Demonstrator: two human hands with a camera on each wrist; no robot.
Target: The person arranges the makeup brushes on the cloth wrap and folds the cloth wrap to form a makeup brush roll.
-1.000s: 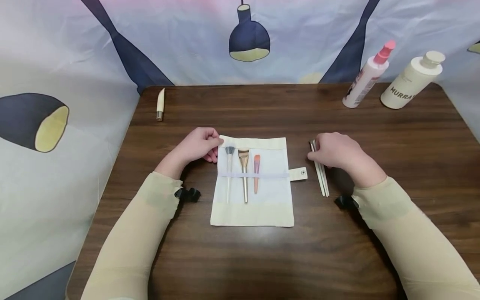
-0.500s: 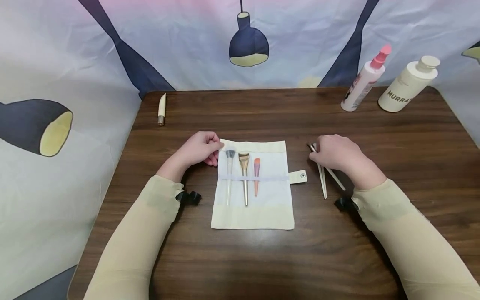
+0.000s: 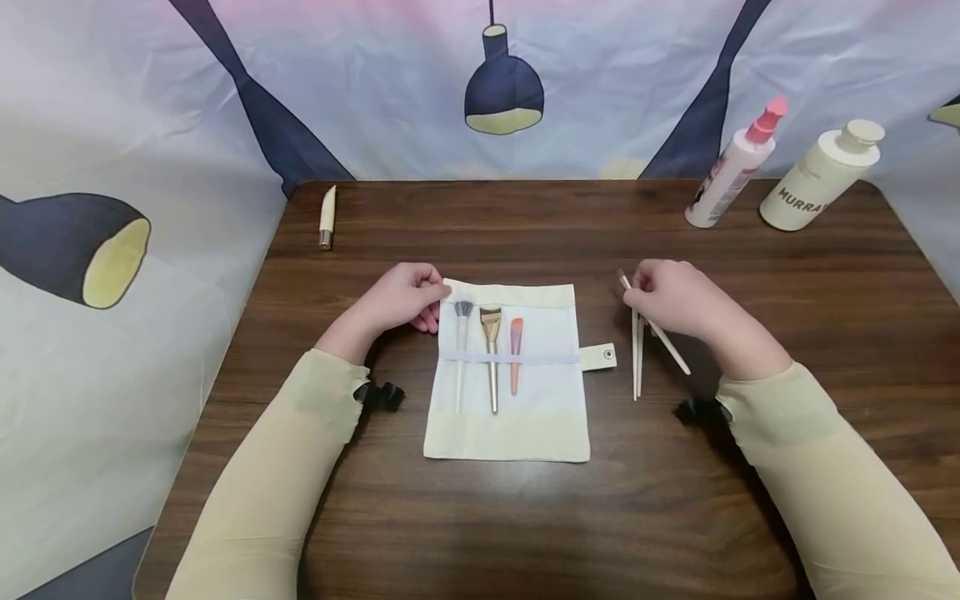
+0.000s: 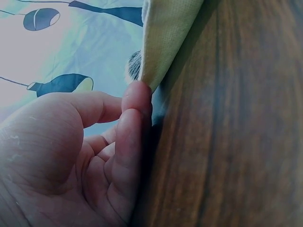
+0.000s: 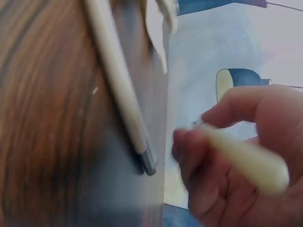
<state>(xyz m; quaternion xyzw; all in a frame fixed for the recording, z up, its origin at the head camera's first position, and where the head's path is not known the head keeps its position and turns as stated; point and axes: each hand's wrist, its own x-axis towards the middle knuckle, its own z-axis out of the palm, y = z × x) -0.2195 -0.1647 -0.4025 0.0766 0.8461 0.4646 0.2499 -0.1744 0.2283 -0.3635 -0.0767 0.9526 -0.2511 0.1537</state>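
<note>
A cream cloth brush roll [image 3: 506,437] lies spread out in mid-table. Under its white elastic band sit a pale-handled makeup brush [image 3: 462,333], a flat gold brush [image 3: 492,383] and a small pink brush [image 3: 515,375]. My left hand [image 3: 405,298] pinches the roll's upper left corner between thumb and fingertips. To the right of the roll, my right hand [image 3: 678,298] pinches a thin cream-handled makeup brush [image 5: 246,158] near its metal collar, its handle slanting down right. Beneath that hand lie more thin cream handles [image 3: 637,358]; their upper ends are hidden in the head view.
A snap strap [image 3: 598,357] sticks out from the roll's right side. Far left on the table lies a cream tube-like object [image 3: 327,218] with a metallic end. A pink-topped spray bottle [image 3: 729,179] and a cream bottle [image 3: 821,183] stand at the back right.
The thin brushes were bunched together under my right hand; one is now pinched and angled apart from the others. The left hand keeps its place at the roll's corner.
</note>
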